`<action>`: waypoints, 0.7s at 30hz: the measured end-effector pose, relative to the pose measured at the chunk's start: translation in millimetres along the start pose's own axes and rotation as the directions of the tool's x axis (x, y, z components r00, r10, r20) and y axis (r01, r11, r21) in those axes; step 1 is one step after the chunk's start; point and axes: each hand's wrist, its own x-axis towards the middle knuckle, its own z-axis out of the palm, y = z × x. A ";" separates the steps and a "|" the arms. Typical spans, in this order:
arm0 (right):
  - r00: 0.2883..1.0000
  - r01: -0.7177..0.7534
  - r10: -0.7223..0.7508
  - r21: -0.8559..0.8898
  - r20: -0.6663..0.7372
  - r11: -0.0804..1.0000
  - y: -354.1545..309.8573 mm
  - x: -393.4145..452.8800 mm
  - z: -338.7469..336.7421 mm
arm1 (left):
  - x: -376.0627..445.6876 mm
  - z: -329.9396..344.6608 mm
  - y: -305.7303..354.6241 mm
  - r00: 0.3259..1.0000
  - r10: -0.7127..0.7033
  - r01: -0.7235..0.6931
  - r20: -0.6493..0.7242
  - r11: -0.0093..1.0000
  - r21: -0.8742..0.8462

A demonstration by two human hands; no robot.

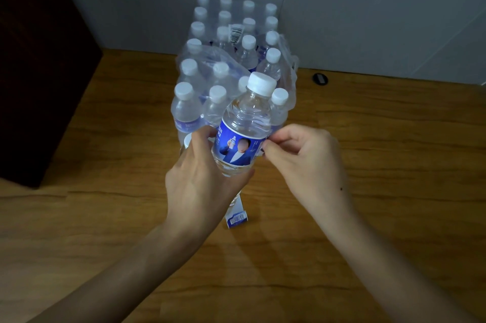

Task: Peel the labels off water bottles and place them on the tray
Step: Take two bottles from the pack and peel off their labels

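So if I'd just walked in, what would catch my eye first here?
Most likely the water bottle held up in the middle, with a white cap and a blue label. The left hand grips its lower body while the right hand pinches the label's edge at the bottle's right side. Behind it, a big shrink-wrapped pack of bottles, torn open at the near end, stands on the wooden table.

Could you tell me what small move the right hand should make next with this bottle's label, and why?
Probably pull the pinched edge sideways, away from the bottle: the right hand already pinches the blue label at its edge, the left hand grips the bottle.
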 end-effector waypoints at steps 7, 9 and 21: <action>1.000 0.006 -0.006 -0.065 0.011 0.998 -2.6 2.2 1.2 | -0.7 1.7 -2.1 1.000 0.018 -0.018 -0.008 1.000 0.012; 1.000 0.019 -0.019 -0.068 0.006 0.998 -3.0 2.4 1.6 | -1.1 1.3 -2.5 1.000 0.015 -0.015 0.003 1.000 -0.003; 0.990 -0.142 0.144 0.161 -0.001 0.977 0.7 6.7 -1.4 | 1.3 0.7 2.3 0.973 -0.146 0.196 0.176 0.929 -0.314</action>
